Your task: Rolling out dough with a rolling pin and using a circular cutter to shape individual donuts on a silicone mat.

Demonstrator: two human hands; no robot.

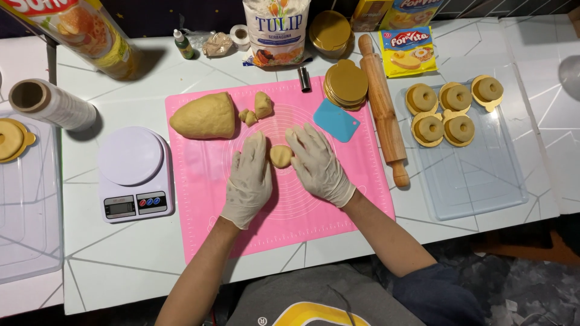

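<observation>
Both my hands wear pale gloves and rest on a pink silicone mat point(205, 163). A small ball of tan dough point(280, 156) sits between them. My left hand point(249, 178) lies flat with its fingers against the ball's left side. My right hand point(315, 163) cups the ball from the right, fingers spread. A large lump of the same dough point(205, 116) lies at the mat's far left, with a few small cut pieces point(257, 107) beside it.
A white kitchen scale point(134, 175) stands left of the mat. A blue scraper point(336, 120), a stack of gold discs point(345, 83) and a wooden rolling pin point(382, 108) lie to the right. A clear tray point(483, 181) holds several ring-shaped dough pieces on gold bases. A flour bag point(275, 30) stands behind.
</observation>
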